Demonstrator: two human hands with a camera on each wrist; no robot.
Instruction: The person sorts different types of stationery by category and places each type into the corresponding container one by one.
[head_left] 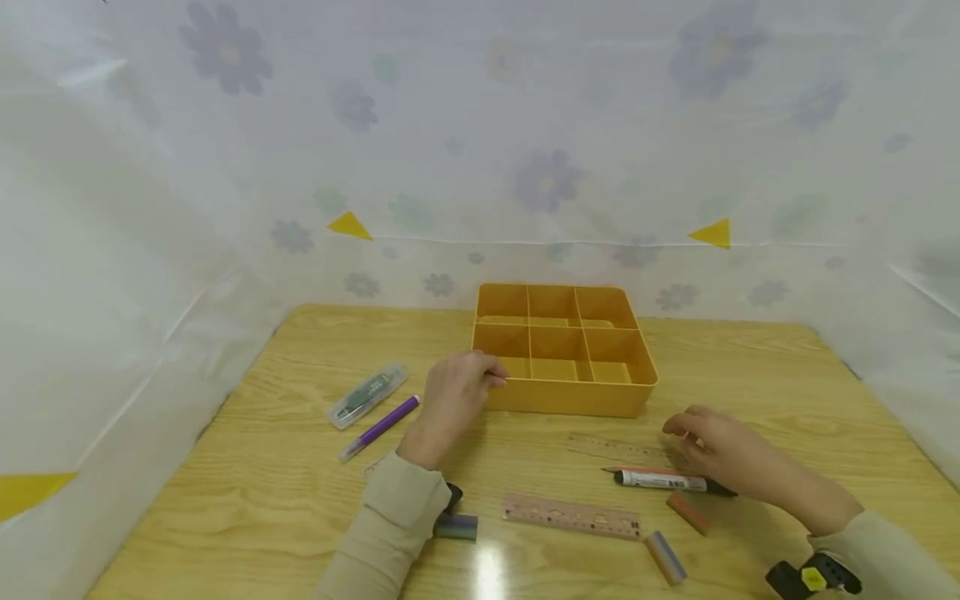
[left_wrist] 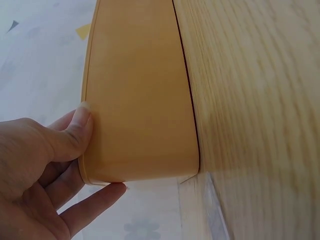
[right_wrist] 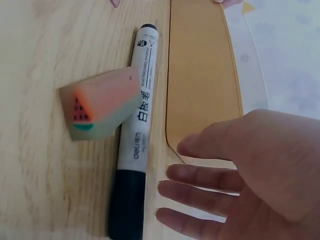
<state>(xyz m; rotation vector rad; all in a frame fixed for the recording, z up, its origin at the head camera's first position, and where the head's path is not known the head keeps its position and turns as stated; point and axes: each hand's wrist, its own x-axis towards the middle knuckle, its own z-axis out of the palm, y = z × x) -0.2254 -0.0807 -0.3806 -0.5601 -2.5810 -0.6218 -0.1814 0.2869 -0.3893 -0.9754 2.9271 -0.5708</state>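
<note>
A yellow-orange divided box (head_left: 570,398) stands at the back of the table, its several compartments facing up. My left hand (head_left: 459,400) grips its rim at the near left corner; in the left wrist view the thumb (left_wrist: 80,130) lies against the outer wall. My right hand (head_left: 723,450) hovers with loosely bent fingers (right_wrist: 200,197) and holds nothing. Below it lie a clear ruler (head_left: 618,448) and a white whiteboard marker (head_left: 660,480) with black ends. A reddish pencil shows along the marker's far side. An eraser with a watermelon print (right_wrist: 102,102) sits beside the marker.
Left of the box lie a purple pen (head_left: 381,428) and a clear case (head_left: 367,397) with something green inside. Nearer the front are a pink ruler (head_left: 572,515), a striped eraser (head_left: 666,557) and another coloured block (head_left: 456,527) by my left sleeve. White flowered sheeting (head_left: 465,150) surrounds the table.
</note>
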